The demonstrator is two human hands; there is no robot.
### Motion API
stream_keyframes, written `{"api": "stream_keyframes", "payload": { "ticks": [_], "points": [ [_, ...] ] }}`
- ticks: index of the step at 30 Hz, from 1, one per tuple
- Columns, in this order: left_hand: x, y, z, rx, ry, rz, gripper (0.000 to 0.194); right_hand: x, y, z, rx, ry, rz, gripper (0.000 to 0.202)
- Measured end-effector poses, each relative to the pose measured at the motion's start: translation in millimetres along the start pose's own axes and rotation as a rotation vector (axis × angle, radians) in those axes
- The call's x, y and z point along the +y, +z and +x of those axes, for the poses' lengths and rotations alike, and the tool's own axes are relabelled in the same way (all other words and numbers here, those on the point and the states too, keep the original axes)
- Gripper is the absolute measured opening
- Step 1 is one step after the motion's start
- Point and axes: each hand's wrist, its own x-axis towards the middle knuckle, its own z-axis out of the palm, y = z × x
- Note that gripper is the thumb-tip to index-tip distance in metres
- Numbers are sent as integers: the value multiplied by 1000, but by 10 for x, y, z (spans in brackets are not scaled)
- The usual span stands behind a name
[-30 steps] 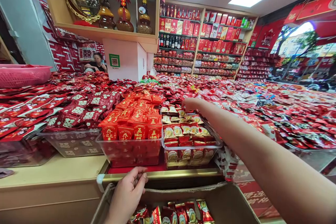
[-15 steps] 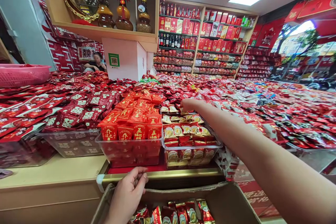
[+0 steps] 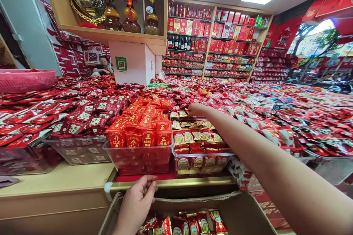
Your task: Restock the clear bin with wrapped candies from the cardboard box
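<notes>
A counter [image 3: 79,177] of heaped packets, with an open cardboard box [image 3: 239,209] just below its gold edge.
A clear bin [image 3: 202,155] stands on the counter; the right hand [image 3: 197,109] reaches its far end, fingertips hidden, so I cannot tell their grip. The left hand [image 3: 141,196] hangs over the box, fingers curled, thumb near forefinger; whether it pinches anything, I cannot tell. Red-and-gold packets [image 3: 193,136] lie in rows in the bin, with similar ones in the box.
</notes>
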Motion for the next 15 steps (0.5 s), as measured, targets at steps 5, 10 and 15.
{"api": "stream_keyframes", "payload": {
  "ticks": [5,10,15],
  "points": [
    [88,-3,-29,10,-23,10,28,28,-19,-6,-7,5,19,26],
    [100,-10,-42,3,-49,25,28,24,-10,-77,5,6,25,26],
    [80,-14,-35,8,-72,-27,29,-30,-184,-294,82,-11,30,28]
  ]
}}
